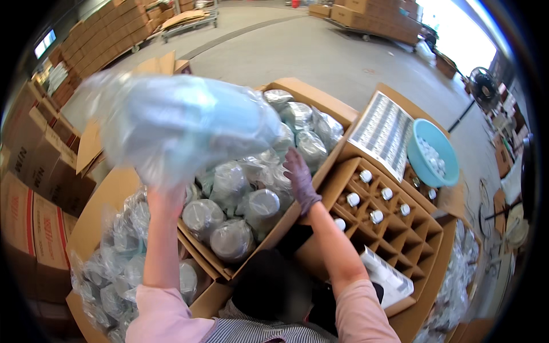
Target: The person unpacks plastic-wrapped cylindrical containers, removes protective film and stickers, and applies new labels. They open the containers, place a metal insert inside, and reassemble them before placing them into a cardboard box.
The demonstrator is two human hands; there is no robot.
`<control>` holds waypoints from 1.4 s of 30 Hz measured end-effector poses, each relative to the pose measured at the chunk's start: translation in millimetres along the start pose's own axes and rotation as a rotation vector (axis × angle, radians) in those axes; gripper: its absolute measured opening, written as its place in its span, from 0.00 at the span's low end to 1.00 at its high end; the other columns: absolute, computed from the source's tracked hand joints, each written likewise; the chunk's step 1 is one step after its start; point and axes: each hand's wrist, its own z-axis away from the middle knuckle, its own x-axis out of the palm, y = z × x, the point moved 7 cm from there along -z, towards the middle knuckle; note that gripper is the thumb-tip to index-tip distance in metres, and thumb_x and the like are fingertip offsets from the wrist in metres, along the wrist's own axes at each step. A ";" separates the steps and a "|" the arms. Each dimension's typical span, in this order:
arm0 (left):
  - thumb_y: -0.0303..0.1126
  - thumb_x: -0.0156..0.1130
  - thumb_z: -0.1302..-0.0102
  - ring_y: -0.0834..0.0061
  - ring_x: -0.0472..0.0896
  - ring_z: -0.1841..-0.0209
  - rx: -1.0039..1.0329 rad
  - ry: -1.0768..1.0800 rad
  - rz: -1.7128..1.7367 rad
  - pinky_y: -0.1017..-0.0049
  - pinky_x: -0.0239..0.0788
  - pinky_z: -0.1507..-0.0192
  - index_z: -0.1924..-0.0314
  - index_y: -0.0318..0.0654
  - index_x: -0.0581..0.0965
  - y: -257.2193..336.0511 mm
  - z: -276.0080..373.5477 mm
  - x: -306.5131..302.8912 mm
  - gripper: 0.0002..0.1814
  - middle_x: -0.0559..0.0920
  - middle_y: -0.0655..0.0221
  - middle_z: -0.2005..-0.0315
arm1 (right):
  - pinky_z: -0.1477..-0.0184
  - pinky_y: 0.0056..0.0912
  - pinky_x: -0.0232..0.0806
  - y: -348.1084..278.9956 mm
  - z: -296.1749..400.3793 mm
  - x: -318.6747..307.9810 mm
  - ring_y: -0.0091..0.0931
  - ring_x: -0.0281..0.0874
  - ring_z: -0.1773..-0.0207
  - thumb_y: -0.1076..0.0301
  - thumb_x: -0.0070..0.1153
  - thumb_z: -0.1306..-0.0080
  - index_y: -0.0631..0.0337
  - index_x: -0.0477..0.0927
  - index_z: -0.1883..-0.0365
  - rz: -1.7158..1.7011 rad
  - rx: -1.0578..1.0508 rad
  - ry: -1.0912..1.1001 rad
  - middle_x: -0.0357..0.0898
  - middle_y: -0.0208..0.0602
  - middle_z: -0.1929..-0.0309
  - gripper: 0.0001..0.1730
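A large plastic-wrapped item (201,115), pale blue and blurred, is raised close before me over the left part of a cardboard box (279,221). My left hand (165,197) grips it from below; the fingers are hidden behind the plastic. What is inside the wrapping cannot be made out. My right hand (300,182) wears a thin purple glove and has its fingers apart with nothing in them. It hovers by that box's right side, next to several clear-wrapped glass containers (311,148). More wrapped containers (203,216) stand in the near part of the box.
At right, a divided carton (403,248) holds several white-capped bottles (376,216). A printed sheet (381,133) and a turquoise basin (414,150) of white caps lie beyond it. Another box of wrapped containers (116,274) is at left, near stacked cartons (34,158). A fan (484,81) stands far right.
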 end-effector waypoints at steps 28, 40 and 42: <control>0.15 0.66 0.43 0.63 0.76 0.72 0.547 -0.502 -0.772 0.70 0.70 0.70 0.56 0.33 0.81 -60.2 305.4 275.5 0.14 0.77 0.60 0.71 | 0.26 0.53 0.51 -62.1 498.4 -141.7 0.52 0.54 0.24 0.62 0.66 0.41 0.58 0.66 0.30 0.791 -0.497 0.260 0.58 0.59 0.27 0.41; 0.33 0.71 0.41 0.56 0.81 0.66 -0.356 -1.466 -0.795 0.63 0.75 0.65 0.57 0.39 0.81 -56.3 348.4 251.4 0.13 0.81 0.61 0.64 | 0.42 0.40 0.69 -207.4 449.0 -168.8 0.44 0.75 0.43 0.74 0.48 0.31 0.65 0.76 0.46 0.946 -0.751 0.612 0.77 0.50 0.45 0.15; 0.37 0.73 0.42 0.58 0.83 0.63 -0.421 -1.685 -0.793 0.64 0.76 0.62 0.55 0.42 0.85 -45.1 327.3 274.1 0.15 0.83 0.60 0.63 | 0.47 0.39 0.71 -198.4 409.2 -185.9 0.44 0.78 0.49 0.75 0.50 0.31 0.64 0.76 0.47 1.122 -0.752 0.449 0.80 0.49 0.52 0.14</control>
